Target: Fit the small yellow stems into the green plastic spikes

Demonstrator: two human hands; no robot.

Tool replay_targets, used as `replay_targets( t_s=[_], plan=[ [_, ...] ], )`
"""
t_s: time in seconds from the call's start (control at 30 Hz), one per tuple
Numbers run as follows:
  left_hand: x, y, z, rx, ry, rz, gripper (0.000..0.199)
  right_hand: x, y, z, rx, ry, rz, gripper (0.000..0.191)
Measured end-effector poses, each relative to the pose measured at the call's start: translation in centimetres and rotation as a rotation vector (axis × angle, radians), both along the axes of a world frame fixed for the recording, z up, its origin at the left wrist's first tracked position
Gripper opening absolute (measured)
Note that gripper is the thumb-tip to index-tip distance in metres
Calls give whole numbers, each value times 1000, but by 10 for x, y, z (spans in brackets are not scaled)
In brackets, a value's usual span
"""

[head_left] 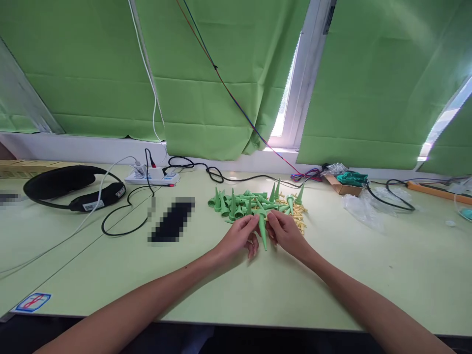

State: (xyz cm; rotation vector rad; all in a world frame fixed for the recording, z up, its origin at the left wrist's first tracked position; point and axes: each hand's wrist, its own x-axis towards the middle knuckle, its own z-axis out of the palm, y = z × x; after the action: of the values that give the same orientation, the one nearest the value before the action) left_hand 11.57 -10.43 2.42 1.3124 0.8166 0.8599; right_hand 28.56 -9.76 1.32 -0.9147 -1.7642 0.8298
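Between hands [239, 234] [287, 233], green cone [262, 229], smooth, tapered

Place: a workroom, whether workshop or office I can't tell | before me, a long pale surface [354, 275] along the windowed wall, with a label [33, 302] at its front edge | green cones [232, 207] and small yellow pieces [298, 216] heaped in bulk | power strip [152, 177], cardboard box [342, 187] | green blinds [221, 113] over windows

Cones [233, 206] on the table [228, 295] (power strip [155, 180] behind, to the left)
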Motion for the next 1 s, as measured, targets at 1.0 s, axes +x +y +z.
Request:
replay_targets(
  t_s=[1.0],
  plan=[
    [-5, -3, -2, 526, 326, 207, 21, -1, -1, 3, -55, -92, -5, 70]
  ],
)
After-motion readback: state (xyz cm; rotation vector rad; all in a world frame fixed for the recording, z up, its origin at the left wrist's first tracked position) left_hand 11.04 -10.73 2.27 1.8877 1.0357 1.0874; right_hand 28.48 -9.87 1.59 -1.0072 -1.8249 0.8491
